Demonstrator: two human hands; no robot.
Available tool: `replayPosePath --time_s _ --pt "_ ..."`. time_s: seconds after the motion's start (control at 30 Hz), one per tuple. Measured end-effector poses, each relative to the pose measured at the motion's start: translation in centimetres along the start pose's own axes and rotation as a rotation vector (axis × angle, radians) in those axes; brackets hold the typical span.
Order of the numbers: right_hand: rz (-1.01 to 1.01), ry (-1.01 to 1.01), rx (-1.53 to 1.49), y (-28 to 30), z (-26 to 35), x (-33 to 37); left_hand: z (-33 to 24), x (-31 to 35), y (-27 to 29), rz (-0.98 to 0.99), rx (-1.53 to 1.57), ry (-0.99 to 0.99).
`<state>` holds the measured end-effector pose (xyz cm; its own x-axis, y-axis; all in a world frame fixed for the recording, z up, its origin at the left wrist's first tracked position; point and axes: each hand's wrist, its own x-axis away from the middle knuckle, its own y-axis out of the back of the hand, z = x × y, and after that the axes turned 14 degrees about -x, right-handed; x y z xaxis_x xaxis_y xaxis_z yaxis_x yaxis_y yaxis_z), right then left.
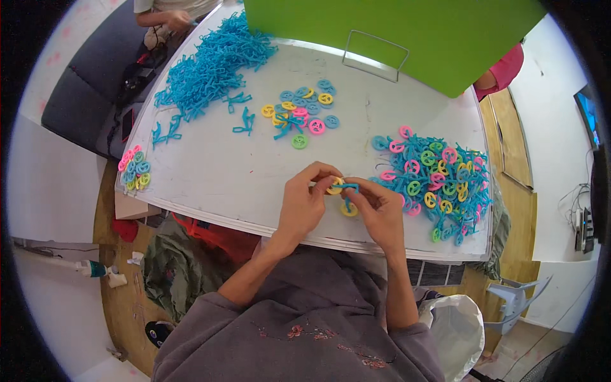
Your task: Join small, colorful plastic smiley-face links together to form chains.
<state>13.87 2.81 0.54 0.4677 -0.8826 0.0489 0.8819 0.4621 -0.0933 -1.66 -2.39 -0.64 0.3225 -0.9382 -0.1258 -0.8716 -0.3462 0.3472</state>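
Near the table's front edge, my two hands meet over a small blue plastic frame (347,186). My left hand (301,200) pinches a yellow spoked wheel (333,186) against the frame's left end. The fingers of my right hand (382,216) are closed on the frame's other side. A second yellow wheel (348,209) shows just below, between the hands; whether it is joined to the frame I cannot tell. Beyond my hands lie loose wheels (316,127) in pink, yellow, green and blue, with a few blue frames among them.
A large heap of blue frames (213,63) covers the far left. On the right is a pile of frames with coloured wheels (439,184). More wheels (134,167) sit at the left edge. A green panel (394,32) rises at the back. Another person's hand (178,20) appears far left.
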Motion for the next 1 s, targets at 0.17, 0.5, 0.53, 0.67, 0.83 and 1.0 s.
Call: replayPosePath --time_s 0.17,0.5,0.53,0.67,0.83,1.0 --pt "-0.199 0.45 0.484 4.7 3.0 0.2 -0.3 -1.6 1.9 -0.204 -0.255 -0.111" --pt "-0.604 0.402 0.972 11.2 6.8 -0.6 2.3 -9.2 6.7 -0.296 -0.87 -0.416" --pt "-0.641 0.545 1.026 10.5 6.5 -0.6 1.9 -8.8 7.2 -0.345 -0.801 -0.357" --pt "-0.669 0.61 0.856 6.6 6.9 -0.2 2.2 -8.4 9.4 -0.405 -1.031 -0.325" --pt "-0.488 0.675 0.714 6.0 5.6 -0.3 1.1 -7.1 12.2 -0.468 -1.162 -0.354" --pt "-0.382 0.658 0.555 3.5 4.0 -0.3 0.4 -6.2 11.0 -0.511 -0.782 -0.343"
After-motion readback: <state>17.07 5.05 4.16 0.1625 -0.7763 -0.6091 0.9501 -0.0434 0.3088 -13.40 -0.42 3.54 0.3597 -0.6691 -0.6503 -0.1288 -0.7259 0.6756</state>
